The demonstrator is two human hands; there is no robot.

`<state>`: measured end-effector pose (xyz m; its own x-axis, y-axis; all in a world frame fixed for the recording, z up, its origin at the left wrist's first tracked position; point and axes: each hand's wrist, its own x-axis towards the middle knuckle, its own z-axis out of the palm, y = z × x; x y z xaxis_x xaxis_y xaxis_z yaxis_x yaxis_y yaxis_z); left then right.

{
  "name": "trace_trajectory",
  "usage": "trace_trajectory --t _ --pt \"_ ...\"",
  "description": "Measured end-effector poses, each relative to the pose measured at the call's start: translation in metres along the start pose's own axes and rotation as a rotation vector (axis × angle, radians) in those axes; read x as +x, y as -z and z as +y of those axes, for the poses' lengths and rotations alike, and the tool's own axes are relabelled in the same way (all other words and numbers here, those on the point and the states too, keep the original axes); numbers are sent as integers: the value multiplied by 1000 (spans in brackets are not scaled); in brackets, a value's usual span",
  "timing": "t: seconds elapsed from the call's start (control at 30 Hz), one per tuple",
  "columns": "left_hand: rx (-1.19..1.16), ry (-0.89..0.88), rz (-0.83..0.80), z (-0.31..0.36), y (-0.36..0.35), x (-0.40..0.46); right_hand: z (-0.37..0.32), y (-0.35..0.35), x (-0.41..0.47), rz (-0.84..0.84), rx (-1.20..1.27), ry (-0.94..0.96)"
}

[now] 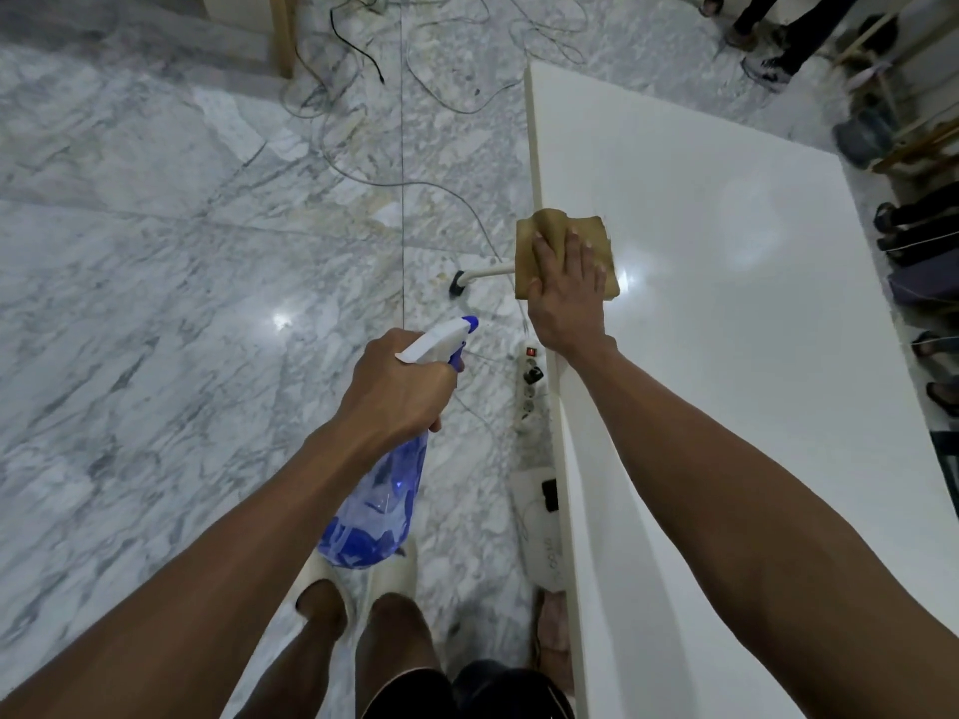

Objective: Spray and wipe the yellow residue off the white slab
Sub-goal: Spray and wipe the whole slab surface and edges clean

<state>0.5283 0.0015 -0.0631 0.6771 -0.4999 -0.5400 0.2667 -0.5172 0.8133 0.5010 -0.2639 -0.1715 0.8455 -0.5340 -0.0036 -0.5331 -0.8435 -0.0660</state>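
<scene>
Left hand [399, 376] grips my spray bottle [373, 505] w/ curled fingers; right hand [565, 293], fingers straight, presses cloth [539, 236] on slab [726, 355] edge.

The right hand [565, 298] presses flat on a tan cloth [560, 241] at the left edge of the white slab [726, 303]. The left hand [399, 386] grips a blue spray bottle [373, 505] over the marble floor [155, 251]; yellow residue is hard to make out.

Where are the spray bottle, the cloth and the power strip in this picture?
spray bottle [371, 511], head view, blue translucent body below the left hand.
cloth [529, 251], head view, bare left part.
power strip [529, 391], head view, white socket body on the floor.
</scene>
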Motion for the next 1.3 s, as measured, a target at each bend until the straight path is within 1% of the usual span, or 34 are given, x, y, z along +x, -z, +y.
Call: trace_trajectory --t 0.33,0.57,0.73,0.83,1.17,1.3 --pt "-9 -30 44 -25 -37 -77 5 -1 -91 -32 -12 22" --pt "-58 -23 55 -67 -60 -149 6 2 -174 -53 1 19" --pt "-61 -7 29 -99 -74 -197 11 0 -245 -25 3 35" --pt "-36 -7 16 -118 -80 -228 12 2 -286 -45 16 21" --pt "-17 -69 -61 -195 -100 -342 13 1 -438 -33 35 -36" --pt "-40 -53 -99 -226 -116 -388 15 1 -496 -33 17 -37"
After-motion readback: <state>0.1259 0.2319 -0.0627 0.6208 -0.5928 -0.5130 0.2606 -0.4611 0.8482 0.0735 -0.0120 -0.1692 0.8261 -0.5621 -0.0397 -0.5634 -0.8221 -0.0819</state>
